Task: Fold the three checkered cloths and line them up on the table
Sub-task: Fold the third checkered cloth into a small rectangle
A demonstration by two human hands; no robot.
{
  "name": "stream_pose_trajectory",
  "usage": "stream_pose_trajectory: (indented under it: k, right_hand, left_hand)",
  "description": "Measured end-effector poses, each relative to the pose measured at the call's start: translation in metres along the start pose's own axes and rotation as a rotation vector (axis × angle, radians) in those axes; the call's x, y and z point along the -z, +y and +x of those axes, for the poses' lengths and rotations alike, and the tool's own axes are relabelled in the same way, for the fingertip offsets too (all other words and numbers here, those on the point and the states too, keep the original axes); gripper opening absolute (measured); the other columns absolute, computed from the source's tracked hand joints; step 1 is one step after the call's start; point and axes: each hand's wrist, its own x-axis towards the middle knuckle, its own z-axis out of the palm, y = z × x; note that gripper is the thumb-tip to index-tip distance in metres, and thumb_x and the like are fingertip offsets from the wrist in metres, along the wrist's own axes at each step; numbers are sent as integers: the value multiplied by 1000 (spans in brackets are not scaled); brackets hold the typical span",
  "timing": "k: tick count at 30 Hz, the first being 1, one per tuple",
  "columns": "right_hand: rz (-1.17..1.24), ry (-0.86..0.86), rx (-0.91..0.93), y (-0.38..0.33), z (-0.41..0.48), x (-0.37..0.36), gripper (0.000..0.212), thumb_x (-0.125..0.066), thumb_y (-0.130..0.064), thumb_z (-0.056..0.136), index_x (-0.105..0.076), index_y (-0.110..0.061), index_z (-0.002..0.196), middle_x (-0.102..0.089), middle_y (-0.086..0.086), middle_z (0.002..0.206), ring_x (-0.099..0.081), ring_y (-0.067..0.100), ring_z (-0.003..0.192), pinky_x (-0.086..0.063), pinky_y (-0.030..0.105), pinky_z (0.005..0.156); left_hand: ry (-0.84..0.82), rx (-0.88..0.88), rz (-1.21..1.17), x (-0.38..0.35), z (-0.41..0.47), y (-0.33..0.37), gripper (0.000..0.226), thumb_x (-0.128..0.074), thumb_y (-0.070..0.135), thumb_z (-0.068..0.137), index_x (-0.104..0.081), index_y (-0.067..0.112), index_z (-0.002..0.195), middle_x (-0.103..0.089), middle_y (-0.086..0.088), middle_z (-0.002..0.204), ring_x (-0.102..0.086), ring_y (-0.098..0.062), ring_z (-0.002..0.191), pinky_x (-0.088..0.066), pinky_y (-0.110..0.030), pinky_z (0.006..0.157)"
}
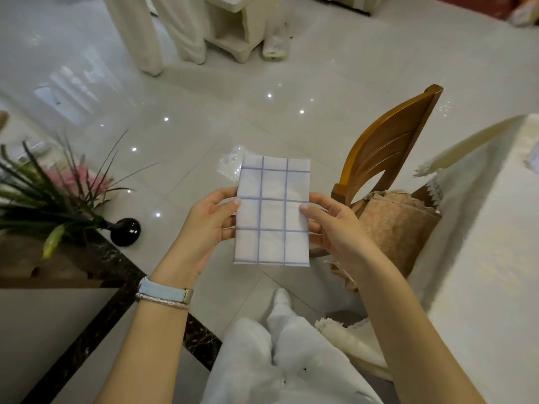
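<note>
A white cloth with a blue checkered grid (272,211), folded into a tall rectangle, is held up in the air above the floor in the middle of the view. My left hand (208,225) grips its left edge, thumb on the front and fingers behind. My right hand (332,225) grips the right edge the same way. Only this one checkered cloth is in view. The table with a cream tablecloth (490,258) runs along the right side, apart from the cloth.
A wooden chair (388,158) with a patterned cushion stands between me and the table. At the left is a dark-edged table (96,275) with a plant in a black vase (125,231). A clear plastic wrapper (230,164) lies on the tiled floor.
</note>
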Motion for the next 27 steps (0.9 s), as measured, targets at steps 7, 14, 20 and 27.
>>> stream_pose_trajectory:
  k: [7, 14, 20, 27]
  right_hand:
    - [79, 170, 42, -41, 39, 24, 19, -56, -19, 97, -64, -21, 115, -74, 3, 110, -73, 22, 96, -60, 35, 80]
    - [218, 361, 99, -77, 85, 50, 28, -57, -18, 97, -61, -18, 124, -73, 3, 114, -72, 22, 101, -58, 36, 82]
    - [325, 541, 166, -110, 136, 54, 29, -58, -20, 96, -61, -19, 125, -73, 3, 114, -71, 22, 103, -57, 39, 84]
    - [434, 716, 218, -137, 183, 57, 23, -57, -16, 96, -64, -20, 118, -74, 4, 112, -71, 24, 101, -58, 36, 81]
  left_hand:
    - [-176, -9, 82, -29, 88, 44, 22, -50, 15, 100, -63, 17, 118, -75, 1, 95, -71, -12, 80, -56, -25, 65]
    - [-393, 11, 180, -70, 187, 88, 24, -50, 15, 100, -62, 15, 121, -75, 0, 100, -71, -14, 84, -58, -29, 71]
    - [-574, 21, 288, -95, 278, 135, 26, -50, 15, 100, -62, 18, 123, -75, 1, 105, -71, -16, 89, -57, -29, 73]
    - [-758, 14, 426, -126, 351, 183, 27, -49, 14, 100, -61, 19, 124, -75, -2, 107, -72, -18, 92, -59, -30, 75]
